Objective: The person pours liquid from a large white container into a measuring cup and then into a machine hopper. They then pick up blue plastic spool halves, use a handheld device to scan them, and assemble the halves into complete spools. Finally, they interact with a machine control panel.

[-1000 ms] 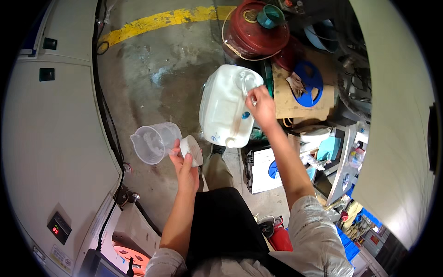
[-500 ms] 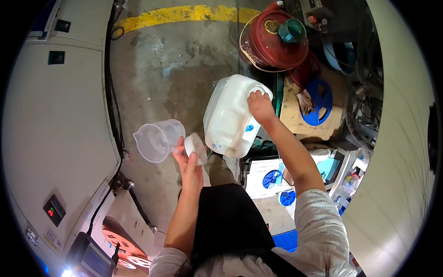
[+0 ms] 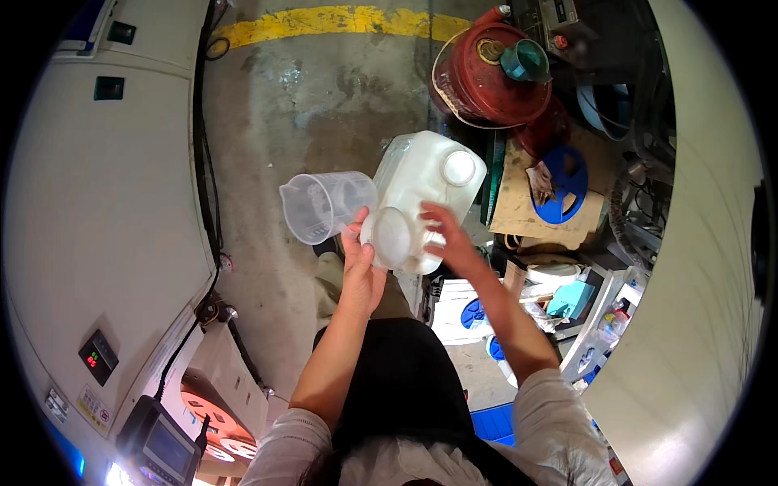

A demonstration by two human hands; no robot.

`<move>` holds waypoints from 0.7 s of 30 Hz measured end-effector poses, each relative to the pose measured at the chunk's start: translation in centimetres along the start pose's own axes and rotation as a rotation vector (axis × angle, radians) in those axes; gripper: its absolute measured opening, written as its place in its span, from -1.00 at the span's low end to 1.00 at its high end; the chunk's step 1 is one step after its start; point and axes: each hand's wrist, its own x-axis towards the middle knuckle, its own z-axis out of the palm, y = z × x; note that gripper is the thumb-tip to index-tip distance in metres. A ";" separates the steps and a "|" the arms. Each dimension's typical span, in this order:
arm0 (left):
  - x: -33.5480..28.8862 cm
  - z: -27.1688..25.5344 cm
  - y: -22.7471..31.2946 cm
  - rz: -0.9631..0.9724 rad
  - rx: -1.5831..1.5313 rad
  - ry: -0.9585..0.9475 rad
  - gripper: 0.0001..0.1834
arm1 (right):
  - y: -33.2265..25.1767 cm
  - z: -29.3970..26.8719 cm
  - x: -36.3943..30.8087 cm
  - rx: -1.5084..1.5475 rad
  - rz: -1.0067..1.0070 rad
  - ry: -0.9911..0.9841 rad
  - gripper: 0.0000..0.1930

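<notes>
Head view, nearest first: my own lap and dark apron fill the lower middle, and both forearms rise out of it toward the centre of the frame. My left hand [image 3: 359, 267] is closed around the handle end of a clear plastic measuring jug [image 3: 324, 206], thumb up, and seems also to pinch something small and pale against the palm; I cannot tell what it is. The jug lies on its side out to the left of that hand, with its open mouth and spout pointing away toward the pale machine cabinet [image 3: 97, 202] along the left edge.

My right hand [image 3: 450, 243] is spread wide, fingers flat against the near flank of a large white plastic jerrycan [image 3: 421, 198]. It steadies rather than grips, as far as I can judge. The can is held up off the concrete floor [image 3: 284, 105], with nothing under it but my hands. Its long axis runs from the round white disc [image 3: 395, 236] at its near, lower end, between my two hands, up and away to the right, where a white screw cap [image 3: 459, 168] sits at the far upper corner. So the jug is just beside the can's left shoulder and nearly touching it, the left hand is nearer the jug, and the right is nearer the cap.

Farther off, a red drum [image 3: 494, 77] with a teal funnel [image 3: 525, 58] stands at the far right, and a yellow floor line [image 3: 340, 20] runs along the far edge.
</notes>
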 end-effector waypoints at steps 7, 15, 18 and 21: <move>0.8 0.8 0.1 -0.201 -0.145 -0.016 -0.56 | -3.0 7.4 0.1 0.369 -0.193 0.202 0.23; 1.8 -1.4 0.0 -0.070 0.118 0.023 -0.74 | -2.2 -6.1 0.0 -0.988 -0.048 0.684 -0.06; 0.6 -3.5 0.2 -0.068 0.188 0.111 -0.76 | -1.2 -9.1 3.6 -1.394 -0.004 0.601 -0.28; -0.5 -5.0 0.6 -0.123 0.181 0.162 -0.77 | 2.3 -7.8 9.0 -1.591 -0.066 0.383 -0.54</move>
